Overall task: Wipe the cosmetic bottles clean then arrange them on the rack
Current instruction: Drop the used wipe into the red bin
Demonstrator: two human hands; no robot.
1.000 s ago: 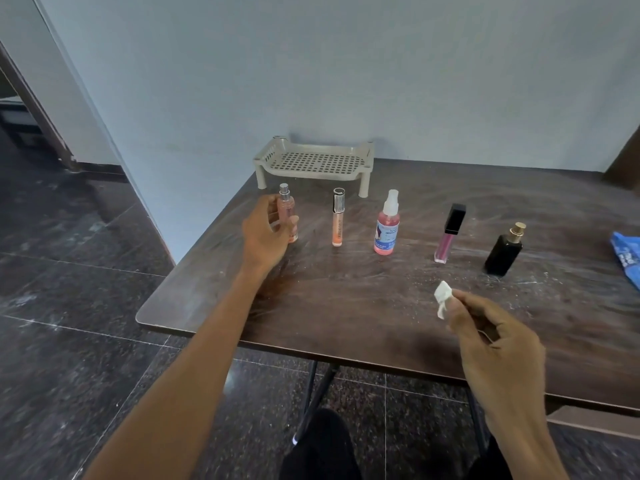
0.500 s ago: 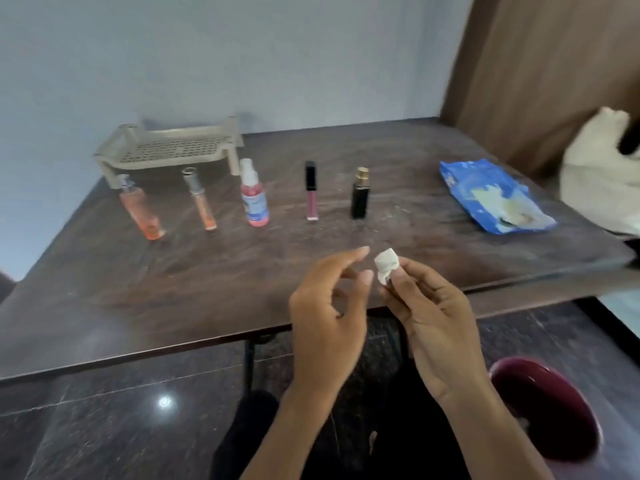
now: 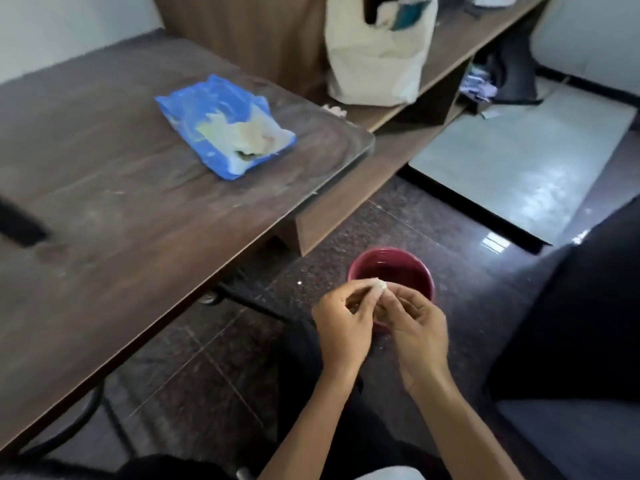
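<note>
Hands (image 3: 379, 320) together over the maroon round plastic bowl (image 3: 391, 271), both pinching one small white wad of tissue (image 3: 378, 285).
I judge the wad soft, light, best pinched whole; blue wipe packet (image 3: 225, 126) at eleven o'clock; bottles unseen.

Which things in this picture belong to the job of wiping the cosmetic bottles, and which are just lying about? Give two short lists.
Belonging to the job:
- small white wad of wipe, pinched between left hand and right hand
- open blue plastic wipe packet on the dark wooden table
- round maroon bin on the floor, probably for used wipes

Just lying about:
- cream cloth bag
- dark chair
</note>
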